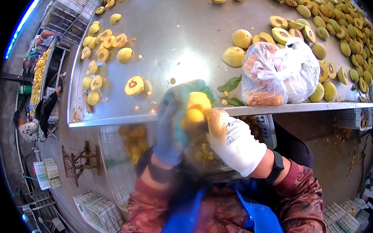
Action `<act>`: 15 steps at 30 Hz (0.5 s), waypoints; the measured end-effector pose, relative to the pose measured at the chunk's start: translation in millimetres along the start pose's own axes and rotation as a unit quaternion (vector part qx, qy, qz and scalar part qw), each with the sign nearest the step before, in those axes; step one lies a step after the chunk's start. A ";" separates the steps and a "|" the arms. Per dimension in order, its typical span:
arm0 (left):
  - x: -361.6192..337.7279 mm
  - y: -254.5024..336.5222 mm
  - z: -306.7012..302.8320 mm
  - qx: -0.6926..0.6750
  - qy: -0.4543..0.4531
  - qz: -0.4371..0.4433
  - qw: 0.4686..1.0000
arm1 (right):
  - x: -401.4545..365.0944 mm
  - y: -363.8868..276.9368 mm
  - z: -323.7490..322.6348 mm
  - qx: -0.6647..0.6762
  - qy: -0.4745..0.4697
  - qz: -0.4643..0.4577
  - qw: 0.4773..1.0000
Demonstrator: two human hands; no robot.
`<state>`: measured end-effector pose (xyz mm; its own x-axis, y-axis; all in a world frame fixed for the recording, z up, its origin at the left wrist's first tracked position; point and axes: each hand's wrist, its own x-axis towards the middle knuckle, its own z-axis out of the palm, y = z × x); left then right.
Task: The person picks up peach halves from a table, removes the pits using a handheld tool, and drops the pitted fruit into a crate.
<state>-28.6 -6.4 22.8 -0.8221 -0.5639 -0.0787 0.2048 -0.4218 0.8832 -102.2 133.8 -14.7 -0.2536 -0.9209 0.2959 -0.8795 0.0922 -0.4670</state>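
Note:
My left hand (pixel 171 124), in a grey and green glove smeared by motion, is wrapped round a yellow peach (pixel 199 101) at the table's front edge. A second round yellow piece (pixel 194 115) shows just below it, against the same glove. Close on the right, my right hand (pixel 238 143) wears a white glove with dark print. Its fingers are curled closed, their tips right beside the peach; what they hold, if anything, is hidden. Nearest on the metal table (pixel 191 35) are a halved peach (pixel 134 86) with its pit and green leaves (pixel 230 84).
A knotted clear plastic bag (pixel 279 71) with orange-brown contents sits at the table edge. Many peaches (pixel 349 36) are heaped at the back right, with cut halves (pixel 103 41) along the left. White crates (pixel 99 211) stand on the floor. Another person (pixel 32 128) sits far left.

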 end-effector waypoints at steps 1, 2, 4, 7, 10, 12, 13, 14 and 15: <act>0.7 -1.0 -3.0 0.007 -0.009 0.002 1.000 | 10.0 -7.7 -16.6 0.070 0.028 0.030 0.997; 0.3 -0.2 -5.5 0.014 -0.017 0.004 1.000 | 15.9 -13.6 -27.9 0.141 0.055 0.059 0.987; -2.6 6.6 -9.1 0.003 0.003 -0.015 1.000 | 15.0 -19.0 -33.2 0.135 0.026 0.087 0.987; -11.6 8.3 -40.0 0.064 0.062 0.037 0.995 | 10.7 -22.6 -42.2 0.115 -0.021 0.072 0.991; -42.5 58.4 -62.9 0.173 0.089 0.036 0.980 | 2.3 -17.5 -36.6 -0.002 -0.155 0.075 0.985; -67.9 93.0 -82.8 0.290 0.178 -0.010 0.940 | -22.3 6.8 9.5 -0.096 -0.305 0.076 0.944; -75.8 99.1 -128.0 0.522 0.139 0.017 0.841 | -25.8 11.8 16.0 -0.117 -0.364 0.073 0.921; -80.3 108.4 -152.2 0.666 0.119 0.005 0.736 | -28.5 16.8 20.7 -0.139 -0.422 0.070 0.893; -82.3 117.4 -164.2 0.787 0.098 -0.008 0.609 | -29.4 17.0 22.4 -0.156 -0.402 0.047 0.901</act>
<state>150.4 -126.1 57.0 -0.7061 -0.7080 -0.0098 -0.6925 0.6876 0.2183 -100.7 154.0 -49.9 -0.0694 -0.8686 -0.4907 -0.9714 0.1709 -0.1650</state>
